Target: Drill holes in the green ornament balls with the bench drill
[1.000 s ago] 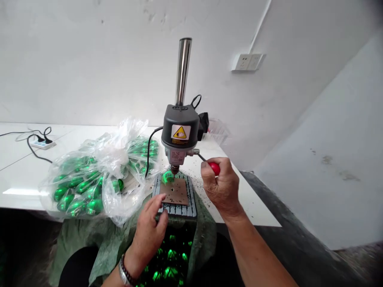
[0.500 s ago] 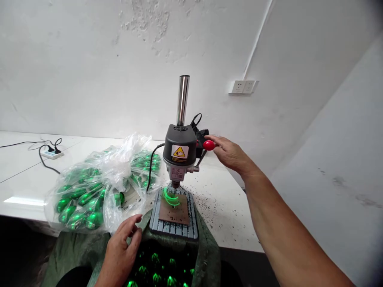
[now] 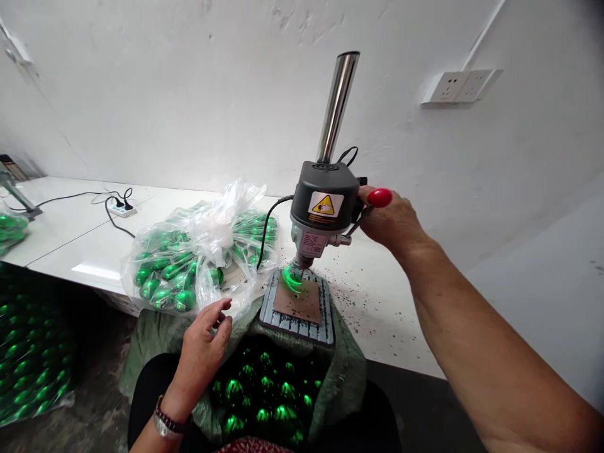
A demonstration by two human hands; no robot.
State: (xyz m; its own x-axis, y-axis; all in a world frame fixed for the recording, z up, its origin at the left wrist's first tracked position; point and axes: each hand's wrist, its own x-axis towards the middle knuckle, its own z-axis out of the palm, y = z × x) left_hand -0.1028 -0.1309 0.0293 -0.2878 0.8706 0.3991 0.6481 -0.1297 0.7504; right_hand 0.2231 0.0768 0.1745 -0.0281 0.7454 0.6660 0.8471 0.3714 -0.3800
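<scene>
A small bench drill press (image 3: 325, 195) with a dark grey head and shiny column stands before me. My right hand (image 3: 391, 217) is at the right side of its head, behind the red lever knob (image 3: 379, 197); the fingertips are hidden behind the knob and head. Bright green curls of shaving (image 3: 292, 280) hang at the drill bit, above a brown board (image 3: 302, 303) on the slotted base (image 3: 268, 308). My left hand (image 3: 207, 333) hovers empty left of the base, fingers loosely bent, thumb and index apart.
A clear plastic bag (image 3: 221, 229) of shiny green baubles lies left of the press. More green baubles (image 3: 264, 380) fill an open green woven sack (image 3: 342, 377) below the base. Dark crumbs dot the white table (image 3: 377, 321). A power strip (image 3: 123, 211) sits further left.
The view has swung left and down. My right hand has moved in closer behind the knob, hiding its fingers. My left hand stays empty beside the base.
</scene>
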